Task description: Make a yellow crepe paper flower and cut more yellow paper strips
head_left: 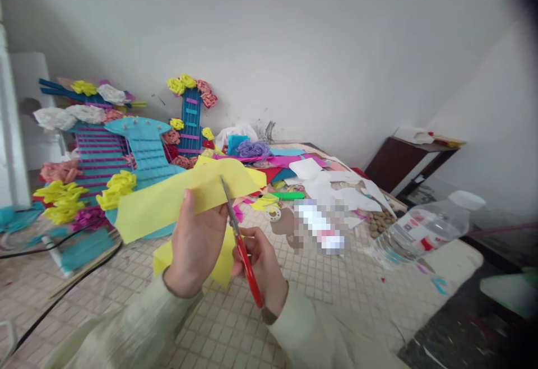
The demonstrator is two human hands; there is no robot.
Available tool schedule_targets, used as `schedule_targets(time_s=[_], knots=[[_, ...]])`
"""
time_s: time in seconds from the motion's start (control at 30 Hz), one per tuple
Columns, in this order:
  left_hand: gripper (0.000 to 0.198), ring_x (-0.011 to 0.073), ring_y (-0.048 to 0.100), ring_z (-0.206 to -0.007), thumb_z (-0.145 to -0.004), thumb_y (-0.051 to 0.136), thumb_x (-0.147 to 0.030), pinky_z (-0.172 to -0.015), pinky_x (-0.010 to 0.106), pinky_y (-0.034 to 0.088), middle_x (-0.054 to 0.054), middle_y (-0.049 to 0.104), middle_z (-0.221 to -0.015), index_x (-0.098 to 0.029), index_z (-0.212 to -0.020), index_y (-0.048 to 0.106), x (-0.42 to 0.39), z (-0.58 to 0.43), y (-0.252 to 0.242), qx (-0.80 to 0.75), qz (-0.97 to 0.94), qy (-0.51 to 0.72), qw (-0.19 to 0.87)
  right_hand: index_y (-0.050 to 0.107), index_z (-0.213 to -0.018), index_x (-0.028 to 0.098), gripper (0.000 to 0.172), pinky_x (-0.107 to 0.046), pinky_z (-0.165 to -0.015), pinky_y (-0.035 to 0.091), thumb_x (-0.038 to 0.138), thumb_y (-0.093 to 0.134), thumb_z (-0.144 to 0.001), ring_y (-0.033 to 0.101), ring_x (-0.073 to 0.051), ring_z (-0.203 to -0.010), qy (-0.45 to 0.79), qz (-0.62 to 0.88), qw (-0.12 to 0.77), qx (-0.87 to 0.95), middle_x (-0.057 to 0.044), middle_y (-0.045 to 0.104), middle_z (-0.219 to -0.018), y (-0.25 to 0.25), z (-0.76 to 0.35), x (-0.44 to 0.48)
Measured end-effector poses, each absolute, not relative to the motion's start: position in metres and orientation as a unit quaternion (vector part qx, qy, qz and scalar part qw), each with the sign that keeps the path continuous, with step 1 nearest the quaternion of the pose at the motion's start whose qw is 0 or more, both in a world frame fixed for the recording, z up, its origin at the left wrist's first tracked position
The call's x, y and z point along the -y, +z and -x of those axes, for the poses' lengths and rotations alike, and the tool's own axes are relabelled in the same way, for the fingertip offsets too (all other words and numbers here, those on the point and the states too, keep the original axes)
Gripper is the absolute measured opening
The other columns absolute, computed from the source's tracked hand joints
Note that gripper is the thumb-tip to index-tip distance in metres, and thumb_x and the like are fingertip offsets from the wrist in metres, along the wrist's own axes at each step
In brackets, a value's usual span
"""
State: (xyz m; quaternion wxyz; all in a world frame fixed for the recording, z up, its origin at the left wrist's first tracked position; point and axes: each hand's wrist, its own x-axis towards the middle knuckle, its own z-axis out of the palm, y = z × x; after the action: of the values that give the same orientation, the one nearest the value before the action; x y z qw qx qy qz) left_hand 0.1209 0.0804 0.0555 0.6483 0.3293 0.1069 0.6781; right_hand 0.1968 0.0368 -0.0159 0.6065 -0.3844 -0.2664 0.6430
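Observation:
My left hand [197,243] grips a long strip of yellow paper [162,201], thumb in front and fingers behind it. The strip is held up above the table, slanting up to the right. In my right hand [264,262] is a pair of scissors [247,271] with red handles, fingers closed round them. The blades point up and left and lie across the right part of the strip; whether they are apart or together I cannot tell. Below my left hand another piece of yellow paper [222,262] rests on the table.
Guitar-shaped crafts in blue [147,147] with paper flowers stand at the left. A pile of coloured paper and white scraps [340,187] lies at the back. A clear plastic bottle [424,231] is at the right, and a black cable [63,293] crosses the left side.

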Motion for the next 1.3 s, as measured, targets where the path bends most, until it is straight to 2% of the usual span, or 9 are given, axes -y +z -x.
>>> schedule_targets(time_s=[0.3,0.57,0.73,0.93,1.1,1.23,1.3], knots=[[0.037,0.0166,0.056,-0.109,-0.092,0.033,-0.035,-0.087,0.028,0.047,0.000,0.067,-0.113,-0.024,-0.107,0.064,-0.0792,-0.1222,0.0549,-0.100,-0.345,0.666,0.654,0.048,-0.087,0.021,0.052,-0.014,-0.037,0.033,0.061,0.066,-0.060,0.050,-0.005,-0.036,0.631,0.394,0.605,0.284,0.010,0.048,-0.057,-0.0137,-0.1993,-0.0361],[0.033,0.0205,0.051,-0.115,-0.091,0.037,-0.034,-0.090,0.032,0.045,0.000,0.064,-0.117,-0.024,-0.105,0.064,-0.0766,-0.1206,0.0536,-0.115,-0.325,0.663,0.664,0.047,-0.091,0.022,0.041,-0.015,-0.037,0.036,0.051,0.064,-0.068,0.049,-0.007,-0.043,0.613,0.400,0.606,0.312,0.006,0.052,-0.063,-0.0135,-0.2009,-0.0327],[0.034,0.0189,0.051,-0.115,-0.092,0.035,-0.032,-0.091,0.030,0.045,0.000,0.065,-0.116,-0.024,-0.105,0.065,-0.0754,-0.1212,0.0535,-0.108,-0.332,0.657,0.669,0.048,-0.091,0.022,0.041,-0.015,-0.039,0.038,0.040,0.072,-0.064,0.047,-0.007,-0.047,0.605,0.408,0.608,0.312,0.006,0.051,-0.064,-0.0134,-0.2020,-0.0327],[0.033,0.0205,0.052,-0.114,-0.091,0.034,-0.030,-0.089,0.032,0.046,0.000,0.066,-0.113,-0.025,-0.103,0.065,-0.0749,-0.1226,0.0518,-0.108,-0.320,0.657,0.674,0.049,-0.092,0.022,0.036,-0.015,-0.041,0.039,0.044,0.068,-0.070,0.047,-0.006,-0.046,0.606,0.406,0.604,0.321,0.005,0.053,-0.066,-0.0150,-0.2032,-0.0336],[0.034,0.0197,0.055,-0.109,-0.091,0.033,-0.031,-0.085,0.031,0.047,-0.001,0.066,-0.113,-0.025,-0.099,0.065,-0.0742,-0.1233,0.0501,-0.107,-0.320,0.636,0.694,0.049,-0.093,0.022,0.037,-0.014,-0.043,0.037,0.037,0.072,-0.068,0.046,-0.005,-0.049,0.586,0.414,0.605,0.346,0.006,0.053,-0.066,-0.0163,-0.2048,-0.0332],[0.032,0.0187,0.054,-0.111,-0.091,0.035,-0.029,-0.087,0.031,0.046,-0.001,0.067,-0.111,-0.025,-0.099,0.065,-0.0735,-0.1235,0.0518,-0.100,-0.314,0.640,0.694,0.048,-0.091,0.022,0.034,-0.013,-0.042,0.037,0.039,0.070,-0.070,0.046,-0.005,-0.048,0.592,0.404,0.607,0.344,0.007,0.052,-0.065,-0.0175,-0.2042,-0.0326],[0.032,0.0184,0.053,-0.112,-0.091,0.035,-0.027,-0.087,0.030,0.046,-0.001,0.068,-0.108,-0.026,-0.099,0.065,-0.0737,-0.1236,0.0524,-0.102,-0.313,0.640,0.695,0.048,-0.091,0.023,0.038,-0.013,-0.042,0.037,0.036,0.073,-0.067,0.047,-0.005,-0.047,0.597,0.402,0.607,0.338,0.007,0.052,-0.065,-0.0175,-0.2037,-0.0325]])
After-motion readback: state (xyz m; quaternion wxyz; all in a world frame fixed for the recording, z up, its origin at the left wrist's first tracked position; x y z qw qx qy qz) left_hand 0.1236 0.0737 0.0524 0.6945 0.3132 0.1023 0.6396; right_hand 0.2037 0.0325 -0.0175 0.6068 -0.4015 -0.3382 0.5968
